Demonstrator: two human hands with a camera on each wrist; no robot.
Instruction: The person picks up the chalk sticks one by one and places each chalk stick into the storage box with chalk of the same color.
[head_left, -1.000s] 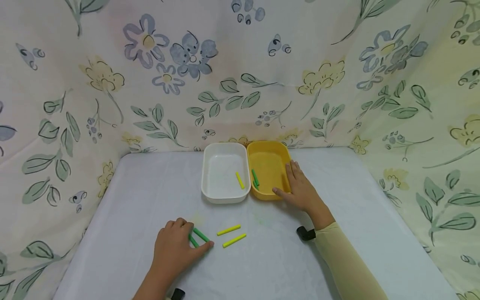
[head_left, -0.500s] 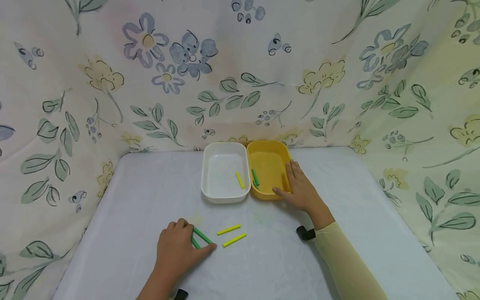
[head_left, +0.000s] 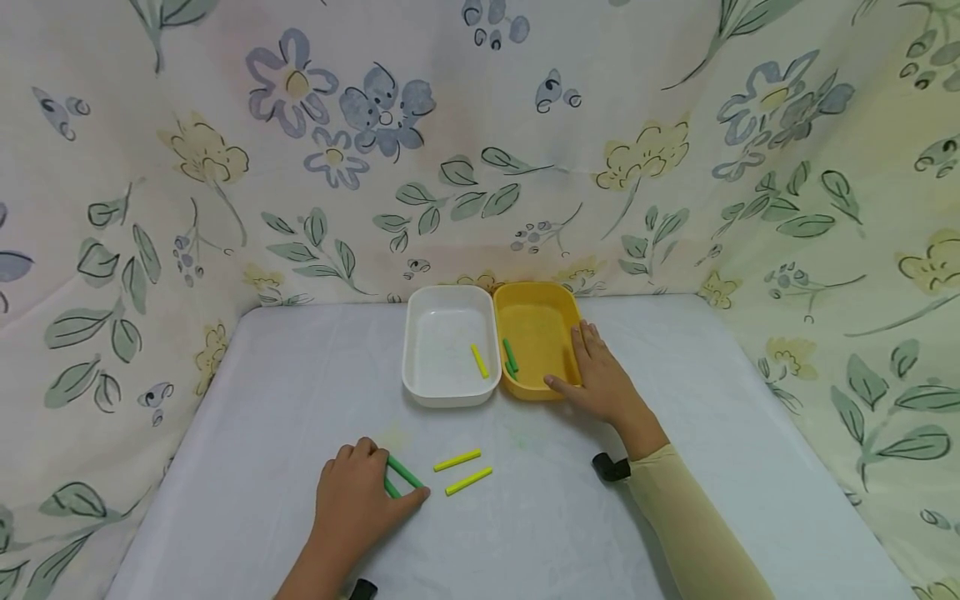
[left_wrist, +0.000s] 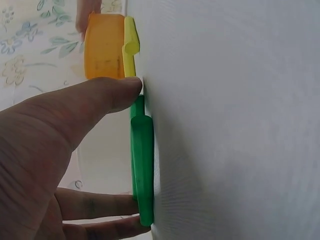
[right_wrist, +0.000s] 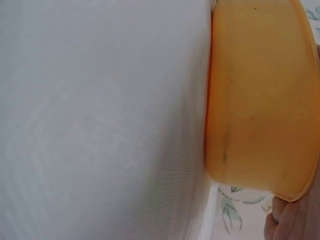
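Two green chalk sticks (head_left: pixel 405 472) lie side by side on the white cloth, partly covered by my left hand (head_left: pixel 352 496). The thumb and fingertips of that hand pinch the farther stick lengthwise; in the left wrist view the nearer green chalk (left_wrist: pixel 143 170) lies between thumb and fingers, close to the cloth. Right of them are two yellow chalk sticks (head_left: pixel 468 481). With mostly straight fingers, my right hand (head_left: pixel 603 383) rests against the right side and near rim of a yellow tray (head_left: pixel 536 333), which contains two green chalks (head_left: pixel 511 354).
A white tray (head_left: pixel 442 387) touches the yellow tray's left side and has one yellow chalk (head_left: pixel 480 361) in it. Patterned floral fabric (head_left: pixel 465 192) rises behind the table and along both sides. Faint coloured smudges mark the white cloth (head_left: pixel 517 433).
My left hand has shifted slightly right, and the green chalk sticks have shifted a little with it. My right hand and both trays look the same.
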